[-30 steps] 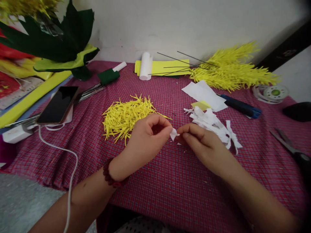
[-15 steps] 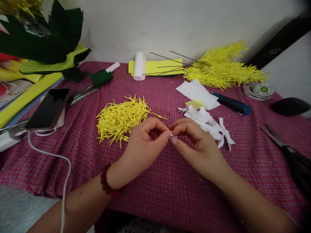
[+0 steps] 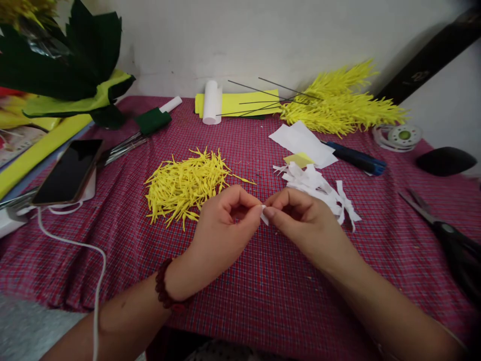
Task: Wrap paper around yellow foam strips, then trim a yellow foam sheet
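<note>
Between my fingertips is a small strip of white paper (image 3: 265,215), mostly covered by the fingers. My left hand (image 3: 229,225) is closed in a pinch on its left side. From the right, my right hand (image 3: 306,225) pinches the same strip with thumb and forefinger, the two hands almost touching. Behind my left hand lies a heap of thin twisted yellow paper pieces (image 3: 184,185). Just beyond my right hand sits a loose pile of white paper strips (image 3: 315,180), partly hidden by that hand.
A checked cloth (image 3: 240,296) covers the table. At right are scissors (image 3: 447,230), a blue cutter (image 3: 355,158) and a tape roll (image 3: 404,136). Fluffy yellow stems (image 3: 338,108) with wires lie at the back. A phone (image 3: 69,170) and white cable (image 3: 99,276) are at left.
The fingers have shifted slightly on the white strip, and more of it now hangs below the fingertips. My right fingers have drawn closer together. The whole view has moved a little.
</note>
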Demonstrator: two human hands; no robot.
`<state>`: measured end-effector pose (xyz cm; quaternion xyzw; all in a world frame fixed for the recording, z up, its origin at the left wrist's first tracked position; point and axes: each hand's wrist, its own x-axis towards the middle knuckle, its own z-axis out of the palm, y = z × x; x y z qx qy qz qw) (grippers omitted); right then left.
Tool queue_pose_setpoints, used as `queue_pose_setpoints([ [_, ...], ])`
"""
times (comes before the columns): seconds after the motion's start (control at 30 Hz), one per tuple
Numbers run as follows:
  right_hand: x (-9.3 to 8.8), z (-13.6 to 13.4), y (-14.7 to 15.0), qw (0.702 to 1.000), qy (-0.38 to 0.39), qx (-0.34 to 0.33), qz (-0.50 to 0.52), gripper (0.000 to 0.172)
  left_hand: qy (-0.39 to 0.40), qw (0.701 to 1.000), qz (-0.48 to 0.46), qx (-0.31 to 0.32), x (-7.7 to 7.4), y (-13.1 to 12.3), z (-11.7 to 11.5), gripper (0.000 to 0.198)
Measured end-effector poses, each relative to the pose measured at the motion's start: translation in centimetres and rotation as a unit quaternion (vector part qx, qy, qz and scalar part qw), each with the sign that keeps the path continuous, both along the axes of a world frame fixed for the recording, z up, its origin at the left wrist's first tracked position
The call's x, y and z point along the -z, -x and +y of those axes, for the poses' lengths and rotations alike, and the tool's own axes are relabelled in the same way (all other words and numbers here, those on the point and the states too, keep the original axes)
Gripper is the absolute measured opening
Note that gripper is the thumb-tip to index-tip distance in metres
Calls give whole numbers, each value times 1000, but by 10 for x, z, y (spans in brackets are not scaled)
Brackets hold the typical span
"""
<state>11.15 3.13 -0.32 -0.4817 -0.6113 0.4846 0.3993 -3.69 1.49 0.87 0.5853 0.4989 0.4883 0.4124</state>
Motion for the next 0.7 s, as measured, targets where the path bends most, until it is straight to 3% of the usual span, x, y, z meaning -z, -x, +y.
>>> queue_pose_setpoints([
  [0.1,1,1,0,997,37,3,70,19,-17,999,-24,21,1,1,0,11],
  [0.27,2,1,-1,982,114,-51,144,17,-3,997,-60,54,-1,2,-1,12],
  [0.4,0,2,-4,987,98,-36,122,20,1,999,-45,11,1,5,3,11],
  [0.47,0,3,-6,992,82,-26,92,20,40,998,-58,2,3,7,8,11],
  [0.6,-1,6,-11,996,74,-24,36,19,106,989,-96,46,3,9,13,13],
  [0.7,-2,5,-11,996,78,-46,15,16,107,989,-33,92,1,6,12,14],
])
